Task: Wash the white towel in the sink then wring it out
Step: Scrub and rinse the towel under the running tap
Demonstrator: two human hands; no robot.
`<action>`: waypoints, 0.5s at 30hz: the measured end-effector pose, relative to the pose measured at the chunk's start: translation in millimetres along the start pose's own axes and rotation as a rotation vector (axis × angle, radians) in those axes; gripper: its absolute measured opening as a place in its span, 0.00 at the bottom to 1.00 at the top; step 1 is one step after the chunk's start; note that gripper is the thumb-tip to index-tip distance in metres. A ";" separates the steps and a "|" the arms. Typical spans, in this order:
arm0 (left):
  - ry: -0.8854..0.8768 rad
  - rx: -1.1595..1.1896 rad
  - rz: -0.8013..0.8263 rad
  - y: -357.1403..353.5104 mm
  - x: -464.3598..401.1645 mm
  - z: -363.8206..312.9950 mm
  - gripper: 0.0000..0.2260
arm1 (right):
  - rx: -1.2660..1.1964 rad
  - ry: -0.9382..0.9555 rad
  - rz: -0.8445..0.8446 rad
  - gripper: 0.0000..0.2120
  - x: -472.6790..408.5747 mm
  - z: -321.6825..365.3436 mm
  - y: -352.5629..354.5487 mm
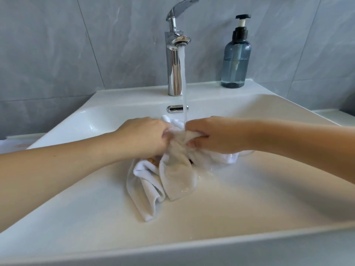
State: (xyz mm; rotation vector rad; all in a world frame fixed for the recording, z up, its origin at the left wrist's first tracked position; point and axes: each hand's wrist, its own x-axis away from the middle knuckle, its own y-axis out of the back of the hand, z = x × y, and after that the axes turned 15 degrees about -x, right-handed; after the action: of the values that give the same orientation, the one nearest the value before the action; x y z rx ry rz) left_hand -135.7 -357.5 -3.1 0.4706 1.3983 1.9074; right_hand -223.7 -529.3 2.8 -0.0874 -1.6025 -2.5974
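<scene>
- White towel (172, 173): bunched and wet, lying in the middle of the sink (259, 189) basin, directly under the running water. Its upper part is gathered between the two hands; the lower folds trail toward the near side and rest on the basin floor. More cloth shows past the hands on the far side and beneath the right wrist.
- Left hand (146, 137): knuckles up, fingers curled down into the cloth, clamped on the left side of the gathered part. The forearm comes in from the near left.
- Right hand (209, 136): fingers curled round the right side of the same bunch, gripping it. The forearm reaches in from the right edge. The two hands sit just beside each other with a short stretch of towel between them.
- Water stream (183, 83): falls straight from the spout and lands on the towel in the gap between the hands.
- Faucet (174, 60): chrome, upright at the far rim of the sink, its lever handle lifted up and to the right.
- Overflow slot (175, 108): chrome-rimmed, in the far wall of the basin, just below the faucet base.
- Soap bottle (236, 58): translucent blue with a black pump, standing upright on the far right corner of the sink's ledge, well apart from the hands.
- Wall (76, 45): grey marbled tiles behind the sink.
</scene>
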 end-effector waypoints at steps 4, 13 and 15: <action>-0.124 0.234 -0.022 0.5 0.6 -12.5 0.12 | 0.043 -0.062 -0.049 0.11 -3.8 -3.3 4.4; -0.037 0.080 -0.056 2.7 -3.9 0.9 0.09 | 0.081 -0.024 -0.070 0.06 -2.1 3.1 3.9; -0.237 0.287 -0.023 5.6 -1.6 -12.0 0.12 | 0.153 -0.068 -0.056 0.06 0.1 -4.0 9.7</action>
State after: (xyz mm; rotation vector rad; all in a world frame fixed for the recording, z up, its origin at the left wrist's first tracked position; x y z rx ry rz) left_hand -144.4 -367.5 -1.8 0.7878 1.5135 1.5787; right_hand -222.8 -537.2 9.7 -0.1232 -1.8461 -2.5274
